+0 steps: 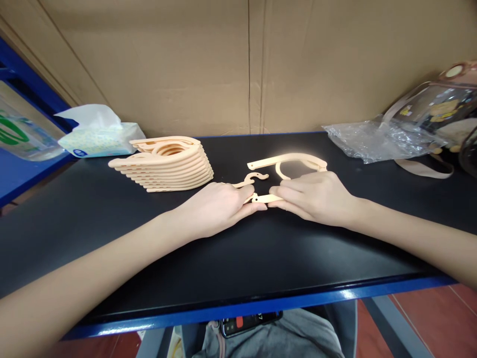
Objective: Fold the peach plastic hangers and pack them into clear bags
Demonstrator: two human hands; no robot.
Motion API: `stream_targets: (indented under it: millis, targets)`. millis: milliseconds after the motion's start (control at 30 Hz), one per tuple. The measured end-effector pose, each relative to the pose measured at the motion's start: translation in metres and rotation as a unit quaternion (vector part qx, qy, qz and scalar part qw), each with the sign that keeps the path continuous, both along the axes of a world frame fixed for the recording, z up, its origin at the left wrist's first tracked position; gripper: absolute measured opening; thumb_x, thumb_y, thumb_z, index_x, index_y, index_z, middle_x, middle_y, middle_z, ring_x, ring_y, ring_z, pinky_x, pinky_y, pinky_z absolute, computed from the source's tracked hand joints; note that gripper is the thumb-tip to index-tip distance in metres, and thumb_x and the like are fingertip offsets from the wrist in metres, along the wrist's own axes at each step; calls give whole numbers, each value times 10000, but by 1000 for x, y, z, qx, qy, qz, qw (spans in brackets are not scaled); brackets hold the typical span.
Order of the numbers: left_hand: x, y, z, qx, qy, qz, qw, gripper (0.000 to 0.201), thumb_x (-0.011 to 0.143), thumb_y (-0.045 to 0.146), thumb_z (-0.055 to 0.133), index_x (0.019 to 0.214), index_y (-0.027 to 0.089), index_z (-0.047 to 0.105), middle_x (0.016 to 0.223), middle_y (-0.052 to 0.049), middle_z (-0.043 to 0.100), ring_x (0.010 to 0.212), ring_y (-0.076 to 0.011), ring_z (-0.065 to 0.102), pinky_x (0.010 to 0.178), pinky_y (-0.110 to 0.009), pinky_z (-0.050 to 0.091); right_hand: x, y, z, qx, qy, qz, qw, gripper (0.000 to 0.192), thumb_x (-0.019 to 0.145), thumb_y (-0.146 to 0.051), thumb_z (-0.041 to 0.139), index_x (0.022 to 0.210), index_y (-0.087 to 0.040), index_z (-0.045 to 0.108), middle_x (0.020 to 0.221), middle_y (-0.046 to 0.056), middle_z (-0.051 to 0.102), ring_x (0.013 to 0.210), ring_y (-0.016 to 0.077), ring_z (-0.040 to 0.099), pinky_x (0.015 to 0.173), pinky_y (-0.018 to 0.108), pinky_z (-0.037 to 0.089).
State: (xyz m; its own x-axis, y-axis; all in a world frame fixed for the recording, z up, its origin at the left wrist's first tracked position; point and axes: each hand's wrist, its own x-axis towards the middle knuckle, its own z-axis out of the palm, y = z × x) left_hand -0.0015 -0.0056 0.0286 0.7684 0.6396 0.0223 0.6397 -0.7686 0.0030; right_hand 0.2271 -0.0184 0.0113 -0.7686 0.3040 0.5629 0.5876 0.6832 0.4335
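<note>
Head view. Mid-table, toward the far edge, the folding hanger [286,164] lies partly unfolded. Left hand [219,206] and right hand [316,196], fingers curled closed, pinch its near arm from either side. The work looks like folding; closing the joint probably needs steady, opposed pressure. A stack of hangers [167,164] sits left.

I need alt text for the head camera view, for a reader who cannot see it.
Two bare hands, left hand and right hand, hold a peach plastic folding hanger on a black table. A stack of similar hangers lies to the left, near a tissue pack.
</note>
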Motion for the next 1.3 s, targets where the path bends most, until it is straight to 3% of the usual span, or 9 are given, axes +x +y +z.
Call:
stream_targets:
  millis: [367,533,833,967,1300]
  targets:
    - [0,0,-4,121,70,-32,990,402,1028,432,311,951,118,549,664,-62,667,560,-209,653,444,-257,251,2,2,-3,-63,9,-2,998,399,1017,-379,381,801,-192,659,628,-29,672,533,96,579,486,240,286]
    - [0,-2,-5,156,77,-37,984,431,1032,428,296,1058,84,553,771,-93,714,574,-200,663,412,-261,209,2,3,-3,-87,16,8,996,378,1021,-375,374,847,-196,659,660,-33,689,538,92,575,487,236,284]
    - [1,-3,-5,208,80,-51,973,414,1035,402,271,921,113,545,668,-65,675,524,-195,654,391,-268,191,3,4,-3,-226,26,5,974,352,1013,-388,390,905,-204,669,780,-11,730,694,137,637,648,271,391]
    - [1,-5,-6,236,55,-66,968,345,1018,352,282,932,120,522,707,-65,682,583,-208,681,401,-273,230,3,3,0,-253,23,-1,967,398,1016,-413,361,907,-205,682,789,7,727,713,149,630,691,279,410]
    - [-1,-2,-4,161,16,-61,985,254,976,296,329,816,169,481,666,-18,647,538,-159,621,433,-262,249,3,5,-4,-198,8,-23,980,396,1015,-411,372,894,-189,677,741,-1,723,633,138,633,623,274,373]
